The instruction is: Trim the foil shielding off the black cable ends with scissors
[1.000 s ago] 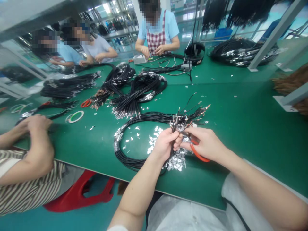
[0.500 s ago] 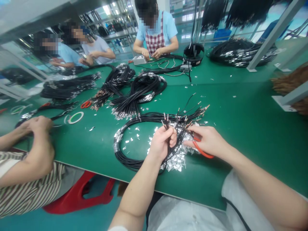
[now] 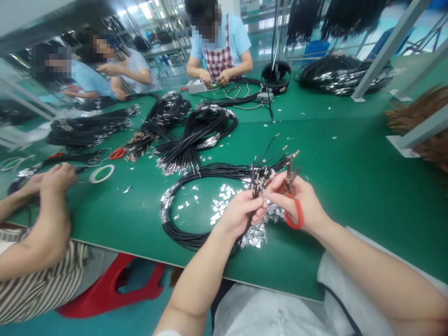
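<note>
My left hand [image 3: 243,212] is closed round several black cables [image 3: 256,184], whose stripped ends stick up above the fist. Beside it, my right hand [image 3: 296,196] holds red-handled scissors [image 3: 294,217], their blades pointing up and slightly apart. Its thumb and fingertips meet near the cable ends by the left fist; what they pinch there is too small to make out. A coiled bundle of black cables [image 3: 164,210], bound with silver foil tape, loops over the table to the left. Under the hands lies a heap of silver foil scraps [image 3: 255,237].
More black cable bundles [image 3: 210,123] lie across the green table [image 3: 332,186]. A roll of tape [image 3: 101,173] and another pair of red-handled scissors [image 3: 118,153] are to the left. A co-worker's hands [image 3: 58,179] work at the left edge; other people sit opposite. Metal posts [image 3: 388,51] stand at right.
My right hand has risen and turned, bringing the scissors' blades upright into view, and its fingertips have come in against the cable ends by my left fist. The left hand keeps its hold.
</note>
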`<state>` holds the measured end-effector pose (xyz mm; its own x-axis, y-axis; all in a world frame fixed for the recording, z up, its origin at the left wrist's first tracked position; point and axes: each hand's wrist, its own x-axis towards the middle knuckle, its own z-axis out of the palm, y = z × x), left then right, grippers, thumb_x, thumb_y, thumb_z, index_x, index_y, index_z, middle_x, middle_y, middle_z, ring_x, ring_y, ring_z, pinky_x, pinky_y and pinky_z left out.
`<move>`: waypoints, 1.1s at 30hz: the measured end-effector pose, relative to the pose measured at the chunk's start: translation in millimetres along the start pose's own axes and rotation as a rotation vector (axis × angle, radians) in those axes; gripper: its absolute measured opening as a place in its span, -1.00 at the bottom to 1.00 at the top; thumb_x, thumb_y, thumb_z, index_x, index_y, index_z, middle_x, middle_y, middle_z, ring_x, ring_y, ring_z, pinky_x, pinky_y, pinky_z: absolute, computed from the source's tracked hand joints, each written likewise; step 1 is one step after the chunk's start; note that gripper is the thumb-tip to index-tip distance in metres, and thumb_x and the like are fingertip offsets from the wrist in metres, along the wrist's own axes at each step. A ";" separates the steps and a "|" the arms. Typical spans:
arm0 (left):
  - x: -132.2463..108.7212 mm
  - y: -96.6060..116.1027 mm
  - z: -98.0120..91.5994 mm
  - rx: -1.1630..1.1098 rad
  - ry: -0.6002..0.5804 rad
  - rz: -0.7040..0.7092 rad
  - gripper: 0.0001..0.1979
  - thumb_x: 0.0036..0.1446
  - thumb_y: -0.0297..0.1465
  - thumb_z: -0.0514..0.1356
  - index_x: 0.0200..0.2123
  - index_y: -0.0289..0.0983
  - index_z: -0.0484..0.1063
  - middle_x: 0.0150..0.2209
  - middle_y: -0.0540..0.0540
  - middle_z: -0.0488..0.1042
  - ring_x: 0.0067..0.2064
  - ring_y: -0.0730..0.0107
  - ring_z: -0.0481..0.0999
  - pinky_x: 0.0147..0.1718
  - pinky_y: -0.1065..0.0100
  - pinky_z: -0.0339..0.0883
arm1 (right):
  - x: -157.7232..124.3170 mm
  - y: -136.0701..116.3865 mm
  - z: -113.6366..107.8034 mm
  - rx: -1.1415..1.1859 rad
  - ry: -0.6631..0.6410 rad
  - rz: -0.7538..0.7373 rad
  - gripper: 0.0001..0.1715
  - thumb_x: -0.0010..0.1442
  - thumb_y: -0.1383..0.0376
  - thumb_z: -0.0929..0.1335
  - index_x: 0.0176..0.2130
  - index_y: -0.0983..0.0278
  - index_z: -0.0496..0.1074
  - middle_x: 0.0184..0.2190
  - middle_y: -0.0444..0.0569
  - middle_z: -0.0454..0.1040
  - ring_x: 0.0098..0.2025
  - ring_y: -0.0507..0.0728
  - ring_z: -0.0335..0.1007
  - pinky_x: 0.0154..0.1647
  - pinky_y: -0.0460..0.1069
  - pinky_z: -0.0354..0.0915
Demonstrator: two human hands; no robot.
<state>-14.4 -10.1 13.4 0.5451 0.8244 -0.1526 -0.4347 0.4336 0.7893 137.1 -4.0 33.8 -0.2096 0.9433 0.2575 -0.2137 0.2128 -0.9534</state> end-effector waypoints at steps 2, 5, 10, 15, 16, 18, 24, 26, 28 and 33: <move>-0.4 1.4 -1.8 -0.028 -0.095 -0.050 -0.70 -0.05 -0.26 0.28 -0.58 -0.36 0.31 -0.71 0.07 0.18 -0.70 0.64 0.13 -0.74 0.52 -0.05 | 0.0 2.0 -0.4 0.033 -0.047 -0.011 -0.81 0.00 0.33 0.44 -0.42 0.23 0.33 -0.47 -0.14 0.46 -0.44 0.02 0.39 -0.36 -0.04 0.33; -0.5 0.8 -1.9 -0.014 -0.127 -0.068 -0.69 -0.04 -0.26 0.27 -0.59 -0.36 0.31 -0.71 0.06 0.19 -0.72 0.64 0.13 -0.74 0.51 -0.04 | 0.0 4.6 0.5 -0.007 -0.030 -0.019 -0.82 0.00 0.32 0.44 -0.43 0.23 0.33 -0.47 -0.13 0.46 -0.44 0.03 0.39 -0.38 -0.04 0.33; 1.2 -4.5 3.8 0.106 0.157 0.086 -0.77 -0.11 -0.35 0.31 -0.48 -0.34 0.33 -0.68 0.09 0.25 -0.68 0.64 0.18 -0.71 0.53 -0.01 | 0.3 6.6 0.3 -0.162 0.091 -0.068 -0.82 0.00 0.36 0.42 -0.45 0.23 0.30 -0.53 -0.19 0.39 -0.48 0.00 0.31 -0.42 -0.06 0.29; 3.6 -10.2 7.6 0.190 0.403 0.265 -0.79 -0.13 -0.38 0.32 -0.49 -0.31 0.33 -0.67 0.12 0.23 -0.66 0.66 0.16 -0.70 0.54 0.00 | -4.1 3.8 2.9 -0.280 0.116 -0.116 -0.84 0.02 0.38 0.40 -0.38 0.22 0.32 -0.42 -0.14 0.43 -0.36 0.05 0.37 -0.31 -0.02 0.30; 3.6 -11.1 8.3 0.210 0.425 0.288 -0.79 -0.13 -0.38 0.33 -0.50 -0.31 0.33 -0.67 0.12 0.23 -0.66 0.67 0.15 -0.70 0.54 -0.01 | -5.4 2.7 4.2 -0.316 0.118 -0.122 -0.83 0.01 0.38 0.40 -0.38 0.22 0.32 -0.42 -0.14 0.43 -0.35 0.06 0.37 -0.29 -0.02 0.30; 3.2 -11.9 9.5 0.238 0.454 0.310 -0.78 -0.14 -0.36 0.34 -0.51 -0.31 0.33 -0.66 0.12 0.23 -0.66 0.67 0.14 -0.70 0.54 -0.02 | -7.3 0.8 6.4 -0.390 0.142 -0.121 -0.85 0.02 0.37 0.40 -0.39 0.22 0.32 -0.42 -0.13 0.44 -0.35 0.06 0.37 -0.29 -0.01 0.29; 0.0 -6.1 7.9 0.164 0.301 0.176 -0.79 -0.07 -0.33 0.29 -0.46 -0.33 0.35 -0.63 0.07 0.28 -0.65 0.64 0.19 -0.69 0.52 0.02 | -5.5 1.2 6.1 -0.348 0.158 -0.127 -0.88 0.05 0.37 0.36 -0.46 0.23 0.30 -0.48 -0.14 0.43 -0.42 0.04 0.36 -0.35 -0.03 0.29; -1.1 -4.2 6.3 0.140 0.248 0.128 -0.78 -0.04 -0.30 0.27 -0.46 -0.34 0.36 -0.64 0.06 0.29 -0.65 0.63 0.20 -0.69 0.52 0.02 | -4.0 3.7 4.5 -0.351 0.159 -0.121 -0.86 0.04 0.37 0.37 -0.47 0.23 0.28 -0.51 -0.16 0.41 -0.45 0.03 0.33 -0.37 -0.04 0.28; -2.3 -3.4 5.4 0.129 0.218 0.104 -0.76 -0.04 -0.28 0.27 -0.47 -0.35 0.36 -0.65 0.06 0.28 -0.65 0.62 0.19 -0.68 0.51 0.01 | -2.3 6.6 2.0 -0.399 0.173 -0.108 -0.86 0.04 0.38 0.36 -0.48 0.23 0.28 -0.52 -0.16 0.40 -0.46 0.02 0.31 -0.39 -0.05 0.26; -1.8 -3.0 5.8 0.158 0.196 0.157 -0.78 -0.08 -0.31 0.30 -0.48 -0.34 0.37 -0.59 0.03 0.33 -0.59 0.60 0.23 -0.62 0.49 0.05 | 3.5 9.3 -7.6 -0.482 0.217 -0.028 -0.83 0.02 0.34 0.37 -0.49 0.25 0.26 -0.57 -0.20 0.29 -0.54 -0.02 0.18 -0.49 -0.08 0.15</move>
<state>-9.9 -15.0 14.7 0.3244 0.9382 -0.1206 -0.3774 0.2453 0.8930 141.6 3.3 24.6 0.0031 0.9556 0.2946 0.2575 0.2839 -0.9236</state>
